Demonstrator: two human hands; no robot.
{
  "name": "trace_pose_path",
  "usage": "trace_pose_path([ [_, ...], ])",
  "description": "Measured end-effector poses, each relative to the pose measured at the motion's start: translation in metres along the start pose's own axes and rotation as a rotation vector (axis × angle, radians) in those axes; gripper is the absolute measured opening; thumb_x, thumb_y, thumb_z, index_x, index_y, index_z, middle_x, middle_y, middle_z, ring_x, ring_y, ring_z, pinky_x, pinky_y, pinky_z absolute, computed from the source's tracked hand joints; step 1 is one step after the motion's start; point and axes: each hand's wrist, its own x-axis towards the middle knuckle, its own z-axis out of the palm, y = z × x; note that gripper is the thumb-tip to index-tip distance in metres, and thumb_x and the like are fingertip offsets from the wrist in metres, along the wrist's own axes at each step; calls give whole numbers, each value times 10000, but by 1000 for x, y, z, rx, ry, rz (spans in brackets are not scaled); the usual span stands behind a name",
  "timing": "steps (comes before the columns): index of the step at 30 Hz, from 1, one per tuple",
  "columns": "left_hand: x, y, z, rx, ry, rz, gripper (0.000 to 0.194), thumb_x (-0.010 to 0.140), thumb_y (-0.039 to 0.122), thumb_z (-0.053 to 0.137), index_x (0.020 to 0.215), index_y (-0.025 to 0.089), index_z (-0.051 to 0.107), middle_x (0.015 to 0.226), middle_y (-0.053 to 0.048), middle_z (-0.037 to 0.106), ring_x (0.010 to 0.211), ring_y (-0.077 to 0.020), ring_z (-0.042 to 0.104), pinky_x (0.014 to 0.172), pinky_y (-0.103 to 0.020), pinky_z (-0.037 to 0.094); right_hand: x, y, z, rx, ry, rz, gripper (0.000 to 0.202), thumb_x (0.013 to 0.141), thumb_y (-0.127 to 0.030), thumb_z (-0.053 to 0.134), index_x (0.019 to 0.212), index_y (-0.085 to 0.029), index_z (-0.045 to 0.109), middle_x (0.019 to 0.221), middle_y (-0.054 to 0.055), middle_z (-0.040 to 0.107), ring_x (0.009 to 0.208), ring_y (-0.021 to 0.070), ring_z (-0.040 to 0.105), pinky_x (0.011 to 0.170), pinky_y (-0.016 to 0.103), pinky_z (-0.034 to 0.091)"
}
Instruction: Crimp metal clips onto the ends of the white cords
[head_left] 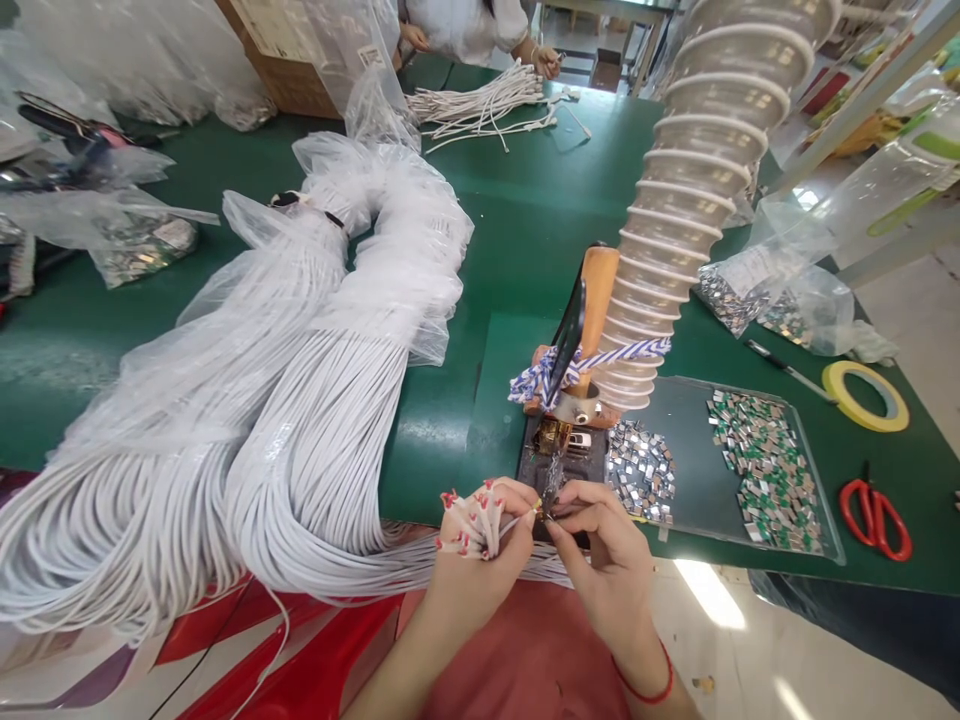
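My left hand point(484, 535) is closed around several white cable ends point(474, 522) with red and white tips, one cable pinched between thumb and forefinger. Just right of it, my right hand point(604, 545) is closed in a pinch on something too small to make out, its fingertips near that cable's end. Both hands are at the front of a dark fixture point(529, 458) with a soldering iron point(598, 300) mounted upright above it. Small silver metal pieces point(643, 470) lie on a tray right of the fixture, and small green-and-silver boards point(772, 475) lie farther right.
Long bundles of white cable point(322, 400) in plastic cover the left. A clear ribbed hose point(679, 190) rises behind the fixture. Yellow tape point(866, 396), a knife point(791, 370), red scissors point(874, 520) and bags of parts point(772, 295) are at right. Across the table, a person's hand point(546, 62) is near more cables point(487, 103).
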Motion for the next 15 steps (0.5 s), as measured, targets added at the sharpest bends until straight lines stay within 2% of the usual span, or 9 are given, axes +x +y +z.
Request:
trace_pose_path([
  [8, 1, -3, -2, -17, -44, -65, 185, 793, 155, 543, 617, 194, 584, 719, -48, 690, 668, -170, 652, 634, -262, 528, -5, 8, 0, 31, -27, 50, 165, 853, -79, 665, 766, -220, 665, 906, 59, 690, 839, 180, 689, 714, 282, 592],
  [15, -2, -2, 0, -16, 2, -15, 191, 810, 144, 539, 631, 193, 585, 724, -38, 690, 668, -163, 656, 667, -263, 529, -1, 3, 1, 17, -10, 24, 167, 852, -84, 662, 751, -217, 672, 884, 51, 683, 830, 183, 683, 708, 287, 582],
])
